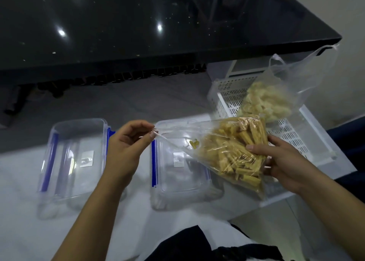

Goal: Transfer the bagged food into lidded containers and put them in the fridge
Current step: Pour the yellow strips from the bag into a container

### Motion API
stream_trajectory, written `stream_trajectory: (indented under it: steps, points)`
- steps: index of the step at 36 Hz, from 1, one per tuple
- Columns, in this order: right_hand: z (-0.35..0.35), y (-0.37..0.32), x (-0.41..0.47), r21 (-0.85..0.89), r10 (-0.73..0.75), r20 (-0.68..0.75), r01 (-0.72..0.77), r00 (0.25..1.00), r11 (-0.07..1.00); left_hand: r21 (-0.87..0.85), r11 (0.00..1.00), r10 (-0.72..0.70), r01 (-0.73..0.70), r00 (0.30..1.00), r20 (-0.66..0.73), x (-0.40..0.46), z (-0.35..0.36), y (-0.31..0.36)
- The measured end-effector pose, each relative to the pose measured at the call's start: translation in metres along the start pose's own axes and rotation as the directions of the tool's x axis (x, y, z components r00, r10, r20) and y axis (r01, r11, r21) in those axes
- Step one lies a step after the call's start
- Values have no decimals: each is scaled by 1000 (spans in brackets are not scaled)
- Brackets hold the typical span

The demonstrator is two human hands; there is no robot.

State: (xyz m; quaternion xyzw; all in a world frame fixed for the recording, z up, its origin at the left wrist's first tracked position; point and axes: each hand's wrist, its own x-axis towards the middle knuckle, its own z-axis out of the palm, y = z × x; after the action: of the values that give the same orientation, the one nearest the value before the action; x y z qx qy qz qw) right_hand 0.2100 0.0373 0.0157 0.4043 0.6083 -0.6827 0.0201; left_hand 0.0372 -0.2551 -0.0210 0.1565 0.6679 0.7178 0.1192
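Bag of yellow food sticks lay tilted over the right-hand lidded container, right hand cupping its full end, left hand pinching the stretched mouth corner, nearer the surface's middle.

Clear boxes with blue clips; yellow-tan sticks in a clear bag; white slotted basket; speckled black tabletop.

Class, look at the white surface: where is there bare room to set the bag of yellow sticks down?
Bare white surface lies left of the left container, and a narrow strip between it and the right container, partly covered by the left hand's forearm. Crowded on the right: the white basket holds the second bag.
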Motion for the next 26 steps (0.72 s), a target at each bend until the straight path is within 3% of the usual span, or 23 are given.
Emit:
stream_trajectory:
  steps: [7, 16, 22, 26]
  points:
    - [-4, -7, -4, -7, -30, 51, 31, 998, 1000, -68, 997, 23, -24, 1000, -14, 0, -5, 8]
    - [0, -10, -1, 15, -27, 47, 26, 999, 1000, 47, 997, 57, -58, 998, 24, 2, -7, 10]
    - [5, -14, 0, -16, -58, 16, 59, 998, 998, 266, 959, 74, -96, 993, 92, 2, -8, 1]
    - [3, -24, 0, 0, -57, 47, 57, 997, 998, 362, 922, 142, -140, 990, 23, 5, -17, 4]
